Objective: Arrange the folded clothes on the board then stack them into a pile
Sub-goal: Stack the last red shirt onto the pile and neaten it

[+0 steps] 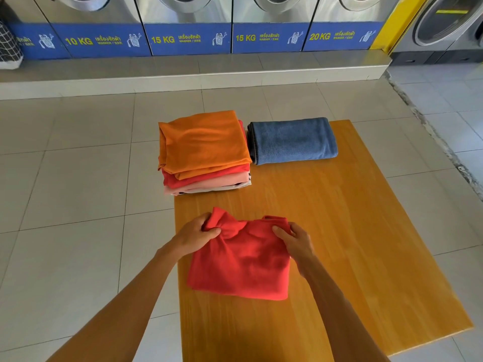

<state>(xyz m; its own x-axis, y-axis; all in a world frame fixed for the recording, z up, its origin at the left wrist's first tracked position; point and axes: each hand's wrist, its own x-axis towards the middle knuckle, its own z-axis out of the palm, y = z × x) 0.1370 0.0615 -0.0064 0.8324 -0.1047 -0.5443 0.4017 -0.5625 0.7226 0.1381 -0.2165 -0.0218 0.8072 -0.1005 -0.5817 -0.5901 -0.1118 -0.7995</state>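
two hands grip one folded red garment (241, 259) at the near middle of the wooden board (339, 218). the left hand (194, 237) pinches the far left corner, fingers curled shut around a bunched knot of cloth, thumb on top. the right hand (294, 241) closes over the far right corner, fingers wrapped on the folded edge there. neither hand is open; both have cloth in them, and the far edge is pulled up and puckered between them while the near part of the garment lies flat on the board.

the relation that matters: the pile (206, 152) lies straight ahead and a little to the left of the held garment, at the far left corner of the board, overhanging onto the tiled floor (78, 178). an orange piece is on top, with red, pink and pale layers under it. the left hand is the nearer one to it. the red garment's width runs across, left to right, roughly matching the pile's top face.

a folded blue denim piece (292, 141) lies just beside the pile on its right, apart from it, its long axis also across.

my judgement: the red piece goes forward and leftward onto the orange top, and the bunched left corner will need smoothing, or the fold may slump.
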